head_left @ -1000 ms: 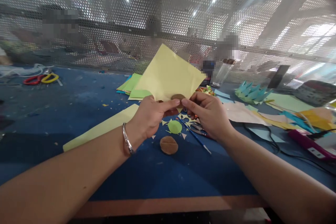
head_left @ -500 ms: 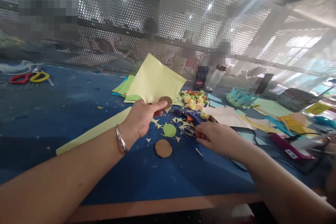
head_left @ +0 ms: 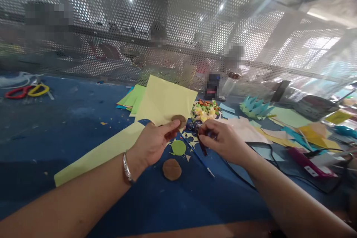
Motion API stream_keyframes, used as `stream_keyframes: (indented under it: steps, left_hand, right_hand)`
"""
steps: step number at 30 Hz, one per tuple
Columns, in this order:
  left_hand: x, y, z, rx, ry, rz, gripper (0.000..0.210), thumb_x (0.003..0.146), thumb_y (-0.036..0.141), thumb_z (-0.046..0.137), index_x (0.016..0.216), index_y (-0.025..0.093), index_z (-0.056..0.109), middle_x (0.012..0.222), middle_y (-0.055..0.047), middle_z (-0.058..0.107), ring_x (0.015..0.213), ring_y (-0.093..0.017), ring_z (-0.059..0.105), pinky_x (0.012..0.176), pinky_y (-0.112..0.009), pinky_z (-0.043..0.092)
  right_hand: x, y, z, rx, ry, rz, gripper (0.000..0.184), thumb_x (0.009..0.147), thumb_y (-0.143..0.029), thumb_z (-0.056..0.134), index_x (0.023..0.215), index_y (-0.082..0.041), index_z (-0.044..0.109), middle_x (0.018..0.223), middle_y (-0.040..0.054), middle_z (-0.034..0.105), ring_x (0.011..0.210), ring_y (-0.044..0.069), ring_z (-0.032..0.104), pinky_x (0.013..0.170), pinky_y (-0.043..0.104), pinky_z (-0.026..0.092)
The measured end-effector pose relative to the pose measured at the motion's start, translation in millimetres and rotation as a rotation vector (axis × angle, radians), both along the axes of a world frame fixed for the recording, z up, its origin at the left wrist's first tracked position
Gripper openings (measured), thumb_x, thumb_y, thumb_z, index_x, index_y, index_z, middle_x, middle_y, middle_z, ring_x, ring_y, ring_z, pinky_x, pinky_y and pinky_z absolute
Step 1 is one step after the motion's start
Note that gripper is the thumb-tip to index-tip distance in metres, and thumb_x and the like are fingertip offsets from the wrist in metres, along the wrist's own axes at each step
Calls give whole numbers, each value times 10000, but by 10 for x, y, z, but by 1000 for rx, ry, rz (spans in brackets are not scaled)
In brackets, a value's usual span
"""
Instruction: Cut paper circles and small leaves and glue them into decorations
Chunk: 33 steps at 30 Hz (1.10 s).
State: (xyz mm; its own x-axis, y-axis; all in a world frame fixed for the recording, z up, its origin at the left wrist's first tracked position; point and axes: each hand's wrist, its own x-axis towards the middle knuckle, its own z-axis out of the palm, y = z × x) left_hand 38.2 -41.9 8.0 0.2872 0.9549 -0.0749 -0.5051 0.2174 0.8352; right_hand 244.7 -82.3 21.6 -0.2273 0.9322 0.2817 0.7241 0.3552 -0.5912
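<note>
My left hand [head_left: 156,137] pinches a pale yellow sheet of paper [head_left: 167,98] and a small brown cardboard disc [head_left: 179,119], the thumb lying on the disc. The sheet stands tilted up, with a cut lower edge. To its right, my right hand [head_left: 220,137] is closed around a dark slim tool [head_left: 203,145], whose kind I cannot make out. Between the hands lie a green paper circle [head_left: 178,148], pale paper scraps [head_left: 192,139] and a blue pen-like stick [head_left: 199,158]. Nearer me rests a larger brown disc [head_left: 172,169].
Red-and-yellow-handled scissors [head_left: 28,91] lie far left. Stacked coloured paper [head_left: 132,98] and small paper flowers [head_left: 206,111] are at the back. At right are a blue paper crown-like piece [head_left: 255,108], loose sheets [head_left: 240,128], a magenta power strip [head_left: 309,163] and black cables [head_left: 237,174].
My right hand has risen slightly and shifted left, and a dark slim tool now shows below its fingers. The yellow sheet in my left hand has tipped lower. The view has moved a little.
</note>
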Motion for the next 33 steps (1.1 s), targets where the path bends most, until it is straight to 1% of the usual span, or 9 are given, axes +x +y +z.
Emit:
stream_keyframes:
  steps: [4,8,10,12,14,17,21,26,33]
  left_hand:
    - [-2,3,-6,-18,-19,-67,146,704,173,855,837,137,806,837,-37,766,699,-102,646,648,-200,476]
    - [6,25,-4,-30,-70,-64,197,703,175,868,886,138,803,900,-47,777,758,-119,676,695,-208,514]
    - [18,35,9,-37,-95,-52,199,709,163,863,897,138,802,905,-43,780,779,-122,685,705,-203,529]
    - [31,41,20,-48,-105,-57,179,726,156,851,895,125,801,907,-48,781,792,-120,689,715,-193,538]
    - [41,43,18,-61,-115,-58,169,737,145,841,900,120,801,925,-52,784,811,-118,693,730,-183,543]
    - [48,43,-2,-70,-134,-51,151,742,129,833,891,130,805,930,-41,785,818,-111,694,736,-171,545]
    - [46,42,-23,-81,-140,-9,166,726,155,850,885,129,810,929,-43,779,803,-106,685,699,-160,534]
    - [43,35,-8,-55,-116,22,147,731,183,851,870,155,812,912,-33,770,796,-106,666,660,-163,508]
    - [82,-27,-40,-46,-94,-3,121,791,214,810,903,169,824,987,-48,788,882,-124,680,726,-173,503]
  right_hand:
    - [-133,150,-110,21,189,117,73,849,-220,560,782,-192,570,809,14,611,756,154,548,686,288,430]
    - [-224,182,-239,-87,424,154,104,876,-249,564,790,-197,535,734,-11,581,674,141,537,639,280,429]
    - [-261,162,-292,-164,591,180,129,899,-283,561,807,-202,521,732,-6,596,677,153,583,613,276,451]
    - [-299,137,-335,-270,764,193,130,927,-317,548,861,-210,512,737,-3,621,621,148,597,530,253,445]
    - [-336,117,-361,-285,896,171,134,933,-323,566,889,-216,499,770,-17,620,492,85,504,424,202,353]
    - [-386,102,-362,-269,1022,122,161,928,-328,612,998,-224,510,720,-58,576,419,32,352,381,160,237]
    - [-416,95,-335,-301,1102,72,301,910,-377,676,1131,-222,544,652,-83,518,412,20,286,378,154,201]
    - [-417,82,-321,-299,1067,30,341,887,-448,719,1081,-187,617,628,-78,492,409,8,282,375,156,168]
    - [-430,82,-300,-314,1120,38,331,877,-446,735,1058,-188,632,632,-73,493,410,7,278,378,160,154]
